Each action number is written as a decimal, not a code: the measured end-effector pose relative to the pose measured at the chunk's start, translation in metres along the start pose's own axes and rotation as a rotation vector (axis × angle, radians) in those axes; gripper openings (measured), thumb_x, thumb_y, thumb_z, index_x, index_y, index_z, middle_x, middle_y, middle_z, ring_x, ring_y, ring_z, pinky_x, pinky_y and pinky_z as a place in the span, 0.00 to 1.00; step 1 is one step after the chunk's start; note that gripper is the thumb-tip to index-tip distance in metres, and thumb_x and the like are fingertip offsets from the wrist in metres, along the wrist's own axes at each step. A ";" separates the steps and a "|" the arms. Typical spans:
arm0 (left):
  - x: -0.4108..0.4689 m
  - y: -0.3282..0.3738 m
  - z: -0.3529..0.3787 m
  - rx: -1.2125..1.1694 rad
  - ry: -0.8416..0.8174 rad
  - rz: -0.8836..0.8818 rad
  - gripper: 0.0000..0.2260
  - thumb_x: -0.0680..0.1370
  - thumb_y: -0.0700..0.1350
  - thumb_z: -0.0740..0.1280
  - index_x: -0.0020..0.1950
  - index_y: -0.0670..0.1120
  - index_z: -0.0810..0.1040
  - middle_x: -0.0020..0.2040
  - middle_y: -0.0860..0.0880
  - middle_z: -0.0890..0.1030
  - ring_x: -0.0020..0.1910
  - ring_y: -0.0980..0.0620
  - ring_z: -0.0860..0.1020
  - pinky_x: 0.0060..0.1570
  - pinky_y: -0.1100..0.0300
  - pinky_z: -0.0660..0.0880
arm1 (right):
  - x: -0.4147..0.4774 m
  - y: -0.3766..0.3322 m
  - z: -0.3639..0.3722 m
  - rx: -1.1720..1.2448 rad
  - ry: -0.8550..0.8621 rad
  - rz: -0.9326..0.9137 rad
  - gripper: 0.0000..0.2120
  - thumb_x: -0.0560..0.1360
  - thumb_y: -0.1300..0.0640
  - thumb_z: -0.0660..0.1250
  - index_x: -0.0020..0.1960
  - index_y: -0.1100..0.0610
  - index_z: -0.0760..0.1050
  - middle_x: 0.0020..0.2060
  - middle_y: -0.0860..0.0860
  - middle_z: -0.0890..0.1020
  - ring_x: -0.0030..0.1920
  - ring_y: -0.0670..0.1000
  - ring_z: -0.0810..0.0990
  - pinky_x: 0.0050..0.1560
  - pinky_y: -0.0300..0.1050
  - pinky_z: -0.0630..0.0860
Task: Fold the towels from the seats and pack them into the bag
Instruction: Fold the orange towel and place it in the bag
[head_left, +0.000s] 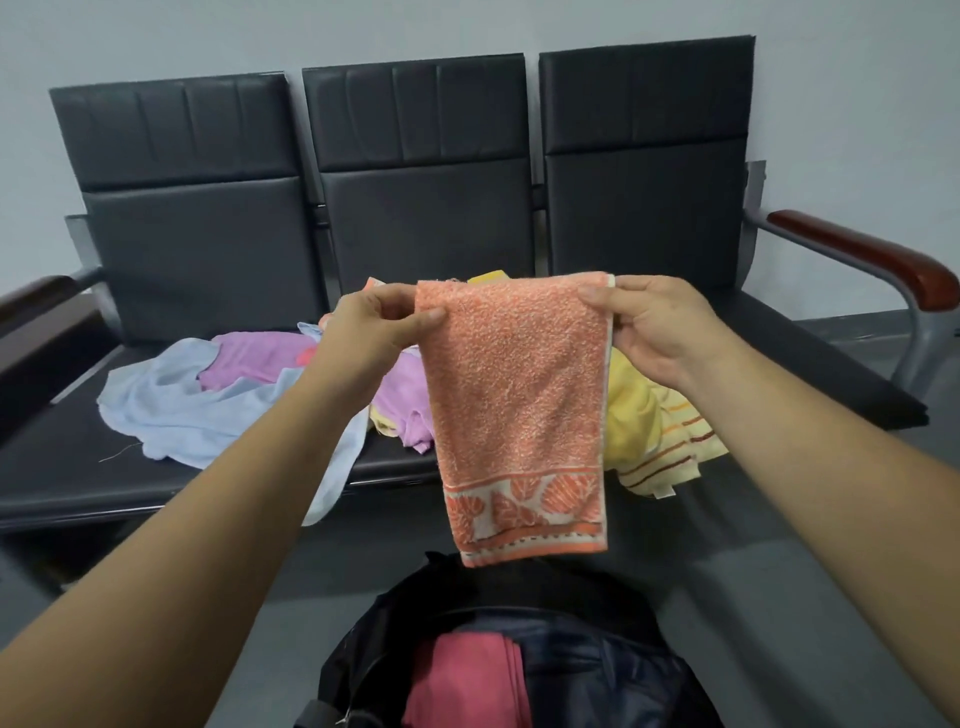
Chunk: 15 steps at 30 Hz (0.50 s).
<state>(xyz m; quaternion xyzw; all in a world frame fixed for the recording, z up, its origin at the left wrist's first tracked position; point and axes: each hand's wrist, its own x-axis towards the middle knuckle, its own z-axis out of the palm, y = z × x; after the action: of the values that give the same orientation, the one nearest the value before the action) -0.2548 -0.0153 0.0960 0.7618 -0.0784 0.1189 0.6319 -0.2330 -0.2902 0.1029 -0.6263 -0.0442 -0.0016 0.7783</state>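
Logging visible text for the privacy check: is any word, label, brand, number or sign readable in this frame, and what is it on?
No text can be read.
On the orange towel: only a leaf-like border pattern, no letters.
On the yellow striped towel: a small white tag, too small to read.
On the bag and the seats: no lettering shows.

Both my bare forearms reach forward and angle inward, with the hands raised level with each other. My left hand (382, 325) pinches one top corner of the orange towel (519, 395), thumb in front. My right hand (654, 327) pinches the other corner, fingers curled behind. The two hands do not touch.
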 end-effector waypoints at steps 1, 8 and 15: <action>0.000 -0.001 -0.001 0.034 0.022 0.012 0.05 0.76 0.41 0.75 0.51 0.43 0.85 0.47 0.48 0.87 0.48 0.54 0.85 0.54 0.60 0.79 | 0.001 0.002 -0.001 -0.052 0.029 -0.025 0.09 0.76 0.65 0.72 0.56 0.66 0.83 0.50 0.59 0.87 0.53 0.56 0.86 0.54 0.48 0.83; -0.006 -0.004 0.000 -0.103 0.017 0.018 0.11 0.69 0.51 0.77 0.46 0.45 0.85 0.51 0.45 0.87 0.56 0.48 0.84 0.61 0.55 0.76 | -0.002 0.010 -0.001 -0.183 0.053 -0.121 0.06 0.80 0.57 0.70 0.54 0.57 0.84 0.47 0.52 0.87 0.49 0.52 0.86 0.57 0.54 0.82; -0.010 -0.003 0.007 -0.208 -0.016 0.021 0.12 0.78 0.47 0.72 0.61 0.49 0.81 0.52 0.46 0.85 0.51 0.50 0.83 0.51 0.54 0.81 | -0.008 0.018 0.003 -0.077 -0.148 -0.121 0.17 0.78 0.57 0.72 0.66 0.51 0.78 0.59 0.53 0.84 0.59 0.56 0.83 0.52 0.49 0.82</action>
<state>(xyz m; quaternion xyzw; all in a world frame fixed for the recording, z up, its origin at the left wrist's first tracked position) -0.2634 -0.0217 0.0887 0.6922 -0.1035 0.1107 0.7057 -0.2398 -0.2839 0.0852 -0.6505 -0.1392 -0.0039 0.7466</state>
